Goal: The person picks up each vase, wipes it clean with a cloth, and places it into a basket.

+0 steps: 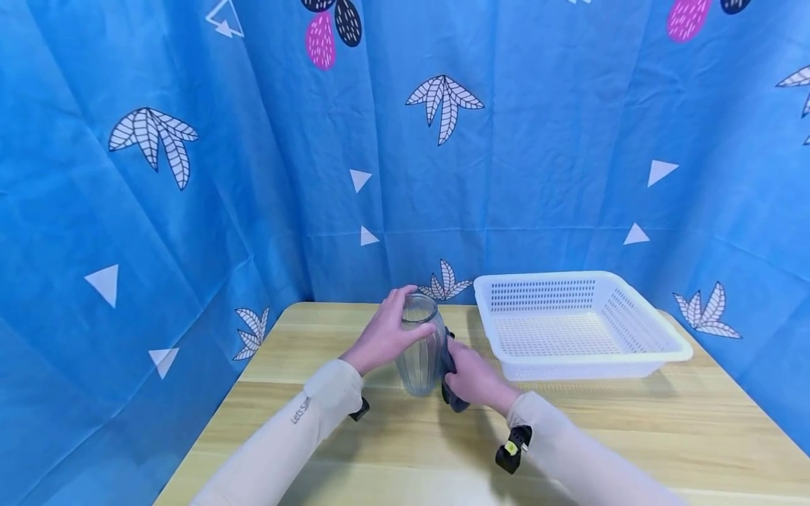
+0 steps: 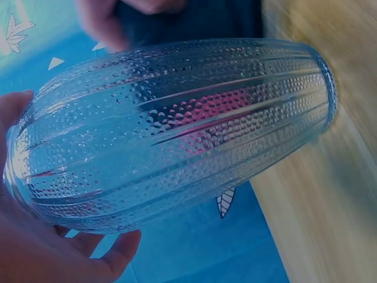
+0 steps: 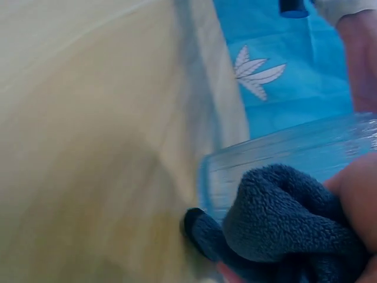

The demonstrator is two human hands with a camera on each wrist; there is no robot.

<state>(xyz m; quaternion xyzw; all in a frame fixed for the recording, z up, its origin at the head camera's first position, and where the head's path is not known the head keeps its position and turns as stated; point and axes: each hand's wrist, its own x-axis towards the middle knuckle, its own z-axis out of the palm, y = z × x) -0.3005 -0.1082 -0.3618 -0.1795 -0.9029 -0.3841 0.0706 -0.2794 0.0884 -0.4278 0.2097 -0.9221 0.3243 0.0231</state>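
Observation:
A clear ribbed glass vase (image 1: 419, 365) with a bumpy texture stands upright on the wooden table. My left hand (image 1: 394, 332) grips it around the neck, fingers on the far side and thumb across the front, as the left wrist view (image 2: 53, 247) also has it. On the vase's right side my right hand (image 1: 474, 376) holds a dark grey towel (image 3: 283, 218), bunched up and pressed along the glass. In the right wrist view the folded cloth covers part of the vase's lower wall (image 3: 235, 177).
A white perforated plastic basket (image 1: 588, 362) sits on the table to the right of my right hand. The pale wooden table (image 1: 405, 460) reaches back to a blue patterned curtain (image 1: 538, 176), which hangs behind it and along both sides.

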